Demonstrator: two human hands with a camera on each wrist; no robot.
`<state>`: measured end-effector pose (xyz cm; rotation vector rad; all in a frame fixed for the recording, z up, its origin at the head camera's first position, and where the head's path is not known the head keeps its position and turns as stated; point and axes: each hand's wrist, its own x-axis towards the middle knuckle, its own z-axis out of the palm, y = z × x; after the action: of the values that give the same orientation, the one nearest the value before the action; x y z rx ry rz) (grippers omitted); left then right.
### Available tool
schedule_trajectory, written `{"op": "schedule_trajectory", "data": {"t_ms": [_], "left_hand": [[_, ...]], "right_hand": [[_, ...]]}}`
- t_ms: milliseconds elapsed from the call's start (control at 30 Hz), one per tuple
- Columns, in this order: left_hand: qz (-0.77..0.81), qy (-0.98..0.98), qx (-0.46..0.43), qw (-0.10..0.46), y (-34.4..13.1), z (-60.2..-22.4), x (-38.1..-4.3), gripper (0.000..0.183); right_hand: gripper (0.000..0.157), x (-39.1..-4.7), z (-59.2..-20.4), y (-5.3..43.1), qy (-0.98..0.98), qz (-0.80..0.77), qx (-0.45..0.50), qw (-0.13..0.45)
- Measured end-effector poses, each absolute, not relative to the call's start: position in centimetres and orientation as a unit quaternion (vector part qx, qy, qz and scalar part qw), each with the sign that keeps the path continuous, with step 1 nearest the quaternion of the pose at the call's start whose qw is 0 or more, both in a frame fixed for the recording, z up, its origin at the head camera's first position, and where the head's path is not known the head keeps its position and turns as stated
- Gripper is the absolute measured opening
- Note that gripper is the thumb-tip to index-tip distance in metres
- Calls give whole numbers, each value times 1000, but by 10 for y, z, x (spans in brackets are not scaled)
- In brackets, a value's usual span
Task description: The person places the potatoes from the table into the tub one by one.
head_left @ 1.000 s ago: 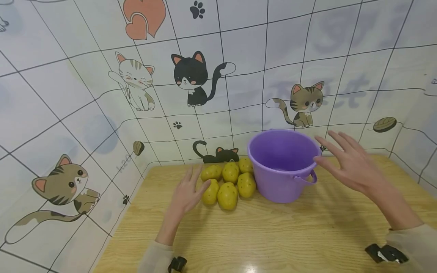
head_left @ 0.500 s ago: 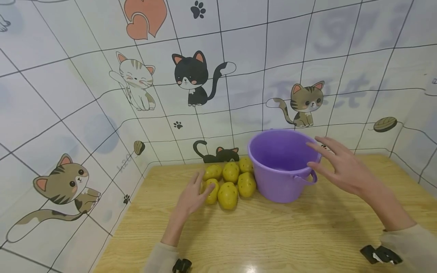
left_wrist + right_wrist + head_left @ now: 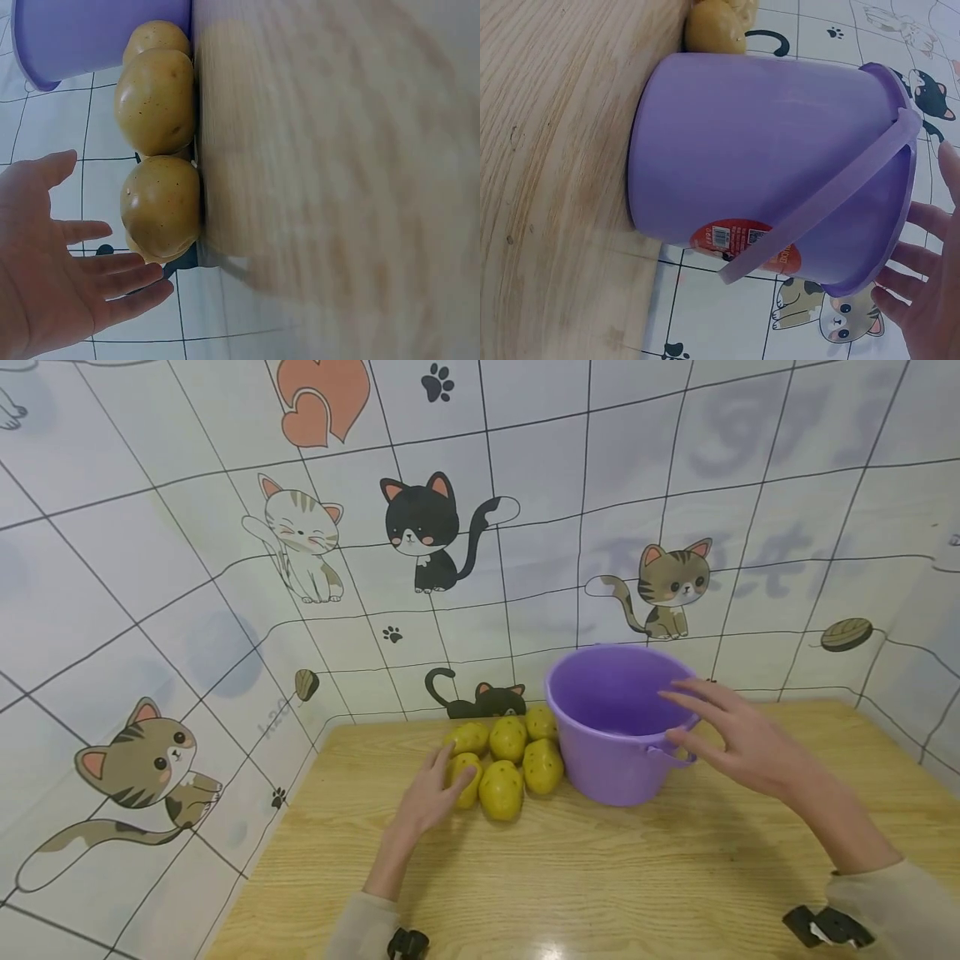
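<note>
Several yellow-brown potatoes [image 3: 501, 791] lie in a cluster on the table, left of a purple bucket [image 3: 611, 768]. My left hand [image 3: 429, 797] is at the cluster's left side, fingers extended, with its thumb over the front-left potato [image 3: 474, 793] in the head view. In the left wrist view that hand [image 3: 60, 277] shows its palm and spread fingers beside the nearest potato [image 3: 161, 206]. My right hand [image 3: 738, 739] is at the bucket's right rim, fingers loosely extended and holding nothing. The right wrist view shows the bucket's handle [image 3: 832, 191] hanging down its side.
The wooden table [image 3: 570, 877] meets a wall [image 3: 540, 560] covered with cartoon cats and grid lines. The bucket stands upright close to that wall. An orange-red label [image 3: 739, 238] is stuck on its side.
My left hand has moved right and slightly forward, closer to the front-left potato. My right hand has shifted left and a little down across the bucket's rim. Potatoes and bucket have stayed put.
</note>
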<state>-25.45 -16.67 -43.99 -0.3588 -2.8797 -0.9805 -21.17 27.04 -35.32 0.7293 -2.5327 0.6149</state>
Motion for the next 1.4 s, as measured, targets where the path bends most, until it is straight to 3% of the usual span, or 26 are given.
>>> {"op": "schedule_trajectory", "data": {"t_ms": [367,733,1033,1400], "left_hand": [[-344,-933,-104,28,-167,-445,-260,70],[-352,-929,-110,17,-165,-442,-263,69],[-345,-934,-91,-1,-166,-442,-263,75],[-362,-927,-99,25,-170,-444,-267,73]], "right_hand": [[46,-214,-361,267,-903,234,278,228],[36,-217,-371,268,-877,216,311,295],[31,-219,-375,270,-871,229,312,303],[29,-218,-377,269,-874,231,303,300]]}}
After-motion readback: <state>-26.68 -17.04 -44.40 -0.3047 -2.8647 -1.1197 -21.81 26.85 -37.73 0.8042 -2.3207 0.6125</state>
